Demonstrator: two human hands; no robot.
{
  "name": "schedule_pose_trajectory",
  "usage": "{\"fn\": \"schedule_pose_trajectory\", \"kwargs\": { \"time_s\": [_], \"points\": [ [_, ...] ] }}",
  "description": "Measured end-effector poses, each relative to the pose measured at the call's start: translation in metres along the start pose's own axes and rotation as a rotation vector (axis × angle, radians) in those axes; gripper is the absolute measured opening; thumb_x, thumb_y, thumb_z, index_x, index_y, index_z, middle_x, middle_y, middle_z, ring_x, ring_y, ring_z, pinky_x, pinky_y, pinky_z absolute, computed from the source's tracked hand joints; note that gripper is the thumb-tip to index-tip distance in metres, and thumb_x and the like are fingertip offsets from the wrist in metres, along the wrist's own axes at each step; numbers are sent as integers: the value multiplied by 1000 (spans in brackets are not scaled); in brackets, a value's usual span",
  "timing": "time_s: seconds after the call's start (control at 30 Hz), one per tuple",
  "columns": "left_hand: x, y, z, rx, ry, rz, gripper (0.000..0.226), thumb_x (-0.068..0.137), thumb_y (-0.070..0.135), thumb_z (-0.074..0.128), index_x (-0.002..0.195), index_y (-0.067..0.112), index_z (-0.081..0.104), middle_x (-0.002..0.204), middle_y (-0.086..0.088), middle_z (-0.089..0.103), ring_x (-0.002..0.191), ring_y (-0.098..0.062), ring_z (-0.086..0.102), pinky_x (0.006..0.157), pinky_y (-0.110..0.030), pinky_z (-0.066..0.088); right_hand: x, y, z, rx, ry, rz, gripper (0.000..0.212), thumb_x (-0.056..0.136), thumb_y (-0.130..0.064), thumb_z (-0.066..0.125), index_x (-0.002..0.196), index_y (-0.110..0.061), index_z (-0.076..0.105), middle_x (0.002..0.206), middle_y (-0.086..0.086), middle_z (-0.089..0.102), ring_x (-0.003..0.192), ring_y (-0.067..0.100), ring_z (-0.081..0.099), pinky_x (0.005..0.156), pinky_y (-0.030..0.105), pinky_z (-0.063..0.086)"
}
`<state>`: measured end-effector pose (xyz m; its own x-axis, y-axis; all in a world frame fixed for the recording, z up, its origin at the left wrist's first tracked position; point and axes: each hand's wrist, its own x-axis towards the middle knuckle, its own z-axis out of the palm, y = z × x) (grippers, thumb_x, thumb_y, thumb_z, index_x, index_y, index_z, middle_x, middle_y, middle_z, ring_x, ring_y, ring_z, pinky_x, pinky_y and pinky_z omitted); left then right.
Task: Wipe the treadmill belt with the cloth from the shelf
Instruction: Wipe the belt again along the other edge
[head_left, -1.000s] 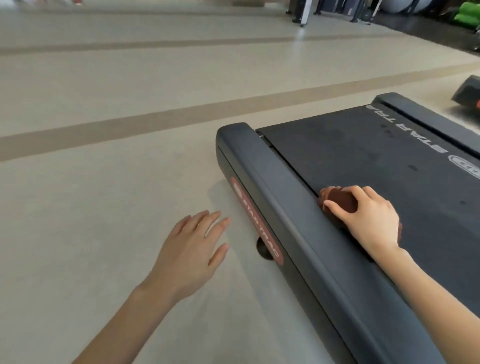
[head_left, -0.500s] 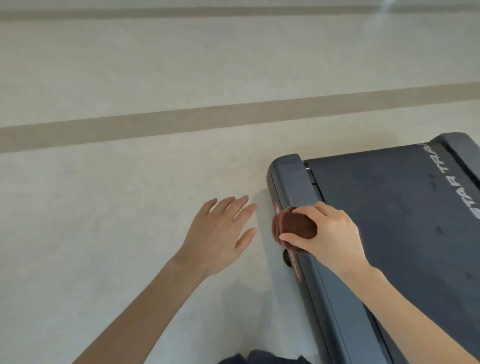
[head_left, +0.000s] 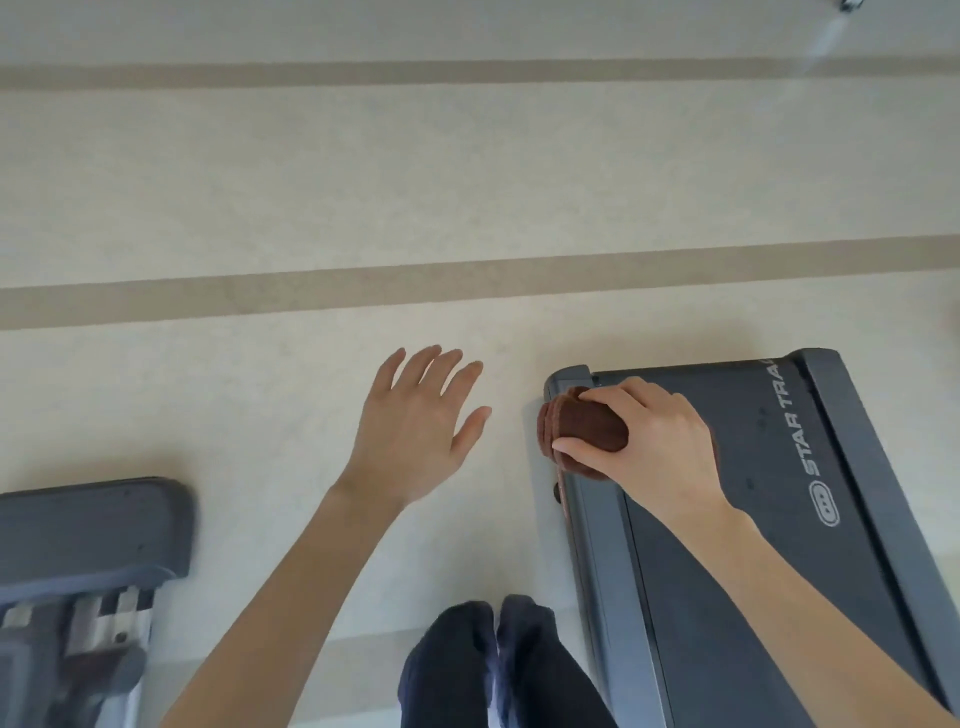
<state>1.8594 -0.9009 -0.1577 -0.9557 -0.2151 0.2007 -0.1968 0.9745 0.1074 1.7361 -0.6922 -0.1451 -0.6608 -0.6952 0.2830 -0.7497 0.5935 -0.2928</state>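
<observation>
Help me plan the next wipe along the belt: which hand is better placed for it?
The right hand: it grips the brown cloth on the treadmill's rail, right beside the belt. The left hand hangs open over the floor, holding nothing.

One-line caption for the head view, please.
Right hand grips a folded brown cloth at the treadmill corner; left hand hovers open.

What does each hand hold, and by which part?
The right hand grips the folded brown cloth from above, thumb and fingers on opposite sides. The left hand holds nothing.
</observation>
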Motion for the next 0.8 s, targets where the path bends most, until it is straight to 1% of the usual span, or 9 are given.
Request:
{"fn": "schedule_pose_trajectory", "kwargs": {
  "time_s": [0.07,0.17,0.27,0.33,0.47,0.6,0.7,0.8],
  "points": [
    [6,3,-33,-25,14,-19,49,94,42,34,122,13,62,125,-9,61,119,-31,54,102,-48,38,8,-22,-32,19,-2,37,53,70,-64,55,94,-20,71,82,-1,65,68,20,60,64,30,47],
    [12,1,-69,-46,20,-12,49,95,42,34,125,13,60,129,-11,58,123,-32,50,104,-50,37,14,-49,-56,66,-47,106,54,71,-67,55,95,-21,70,84,-2,65,71,20,60,66,30,48],
    [19,-17,-92,-51,16,34,48,95,41,35,125,13,60,129,-10,59,123,-32,51,103,-51,38,21,-74,-64,87,-77,178,54,70,-68,54,95,-23,70,83,-4,64,70,19,60,65,27,44],
    [25,-34,-102,-69,4,57,48,95,41,35,126,13,59,130,-10,58,123,-32,52,102,-51,39,27,-89,-68,72,-62,214,53,69,-67,55,93,-23,71,81,-4,63,68,18,59,64,25,42],
    [38,-72,-119,-123,-60,113,49,94,41,35,126,13,59,131,-9,58,123,-31,52,102,-50,40,46,-117,-71,68,-73,330,54,68,-69,53,93,-24,70,80,-6,63,65,18,59,62,26,43],
    [59,-112,-131,-134,-99,214,50,95,42,34,127,14,59,132,-8,57,124,-30,51,102,-49,40,74,-136,-66,40,-117,362,58,71,-72,47,96,-25,70,82,-7,64,69,21,62,65,30,48],
    [81,-140,-135,-98,-138,311,51,95,43,33,128,15,58,132,-7,57,124,-30,50,103,-48,39,98,-149,-66,15,-67,379,57,73,-70,48,97,-23,69,82,-6,63,70,21,61,66,30,45],
    [103,-153,-140,-101,-188,328,52,95,45,30,128,15,57,133,-8,56,124,-31,50,101,-49,41,115,-156,-69,29,-1,444,51,73,-66,55,98,-24,69,83,-6,63,69,16,55,66,27,40]
  ]
}}
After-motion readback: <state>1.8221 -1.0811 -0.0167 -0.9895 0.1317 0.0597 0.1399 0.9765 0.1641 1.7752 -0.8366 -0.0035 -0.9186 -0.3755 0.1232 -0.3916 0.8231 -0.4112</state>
